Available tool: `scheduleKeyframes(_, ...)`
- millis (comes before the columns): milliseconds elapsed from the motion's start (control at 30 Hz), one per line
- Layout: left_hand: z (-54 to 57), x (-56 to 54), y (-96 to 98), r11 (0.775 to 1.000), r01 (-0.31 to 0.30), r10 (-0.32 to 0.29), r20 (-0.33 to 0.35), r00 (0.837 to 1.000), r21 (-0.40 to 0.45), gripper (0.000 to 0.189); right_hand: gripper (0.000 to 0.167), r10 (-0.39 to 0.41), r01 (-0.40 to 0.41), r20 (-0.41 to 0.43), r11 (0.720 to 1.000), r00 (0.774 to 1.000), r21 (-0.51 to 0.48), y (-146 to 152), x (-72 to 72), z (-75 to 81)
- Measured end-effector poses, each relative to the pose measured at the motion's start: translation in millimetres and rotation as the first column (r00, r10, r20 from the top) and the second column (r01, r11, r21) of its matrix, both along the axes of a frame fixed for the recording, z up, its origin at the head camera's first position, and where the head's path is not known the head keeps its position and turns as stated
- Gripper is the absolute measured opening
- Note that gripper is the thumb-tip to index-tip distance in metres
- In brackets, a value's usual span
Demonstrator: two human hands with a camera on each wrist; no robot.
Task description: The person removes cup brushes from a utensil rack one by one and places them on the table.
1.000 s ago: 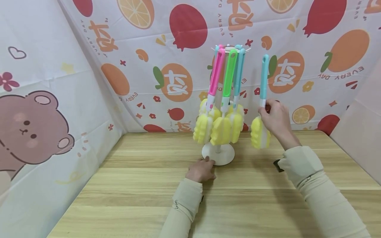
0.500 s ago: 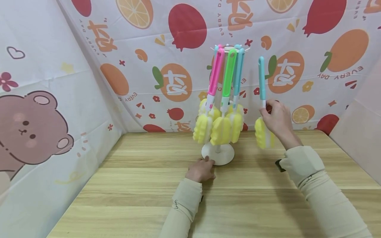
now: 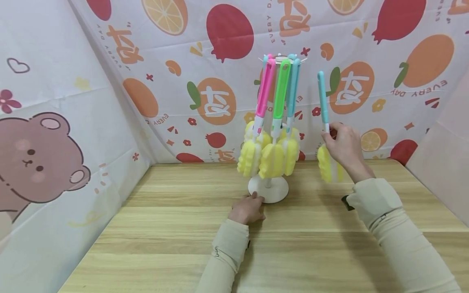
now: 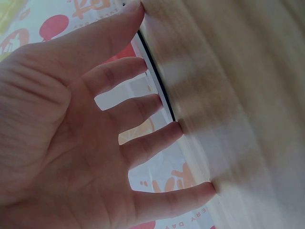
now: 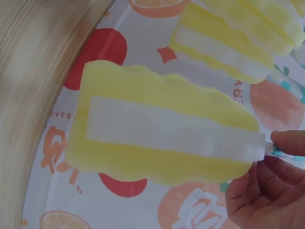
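Observation:
My right hand [image 3: 345,147] pinches a sponge bottle brush [image 3: 322,97] by the white neck between its light blue handle and yellow sponge head. The handle points up and leans slightly left; the head hangs above the table. In the right wrist view the brush head [image 5: 162,126] shows a white band along its middle, with thumb and fingers at the neck. A white stand [image 3: 276,190] with a round base carries several similar brushes to the left. My left hand [image 3: 246,209] rests at the base's front left edge, its fingers spread in the left wrist view.
Pink-handled [image 3: 265,89], green-handled [image 3: 281,89] and blue-handled brushes [image 3: 293,89] hang close together on the stand's top hooks. Behind the wooden table [image 3: 165,232] hangs a fruit-print cloth [image 3: 154,65]; a bear-print cloth [image 3: 40,158] borders the left side.
The brush in my right hand has tilted: its handle top went left and slightly down, its sponge head went right. The hand shifted slightly right. My left hand stays at the base.

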State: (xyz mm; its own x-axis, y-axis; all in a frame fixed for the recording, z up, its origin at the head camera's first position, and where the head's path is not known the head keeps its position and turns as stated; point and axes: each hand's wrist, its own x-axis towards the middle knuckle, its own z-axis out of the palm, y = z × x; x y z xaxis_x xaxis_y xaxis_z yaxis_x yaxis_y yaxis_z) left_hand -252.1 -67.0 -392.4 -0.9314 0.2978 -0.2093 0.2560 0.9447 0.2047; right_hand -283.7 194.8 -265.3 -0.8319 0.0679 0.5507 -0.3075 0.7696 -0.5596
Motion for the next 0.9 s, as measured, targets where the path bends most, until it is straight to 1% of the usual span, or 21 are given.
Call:
scheduleKeyframes(133, -0.3, -0.4, 0.2, 1.000, 0.002, -0.002, -0.003, 1.000, -0.011, 0.054, 0.025, -0.004, 0.004, -0.020, 1.000, 1.000, 0.018, 1.2, -0.4, -0.3)
scheduleKeyframes(333, -0.1, -0.5, 0.3, 1.000, 0.003, -0.003, -0.006, 1.000, -0.010, 0.054, 0.024, -0.009, 0.009, -0.009, 0.999, 1.000, 0.042, 3.8, -0.7, -2.6)
scheduleKeyframes(567, 0.4, -0.8, 0.2, 1.000, -0.002, 0.002, -0.002, 1.000, 0.001, 0.053, 0.022, -0.015, 0.016, -0.013, 0.996, 1.000, 0.092, 6.9, -0.5, -4.5)
scheduleKeyframes(767, 0.1, -0.6, 0.0, 1.000, -0.002, 0.002, -0.003, 1.000, 0.001, 0.052, 0.022, -0.015, 0.020, -0.039, 0.990, 0.999, 0.137, 9.8, 0.4, -7.0)
scheduleKeyframes(900, 0.3, -0.9, 0.4, 1.000, 0.002, -0.002, -0.010, 1.000, -0.012, 0.052, 0.024, -0.025, 0.030, -0.036, 0.986, 0.999, 0.163, 12.2, 1.1, -10.3)
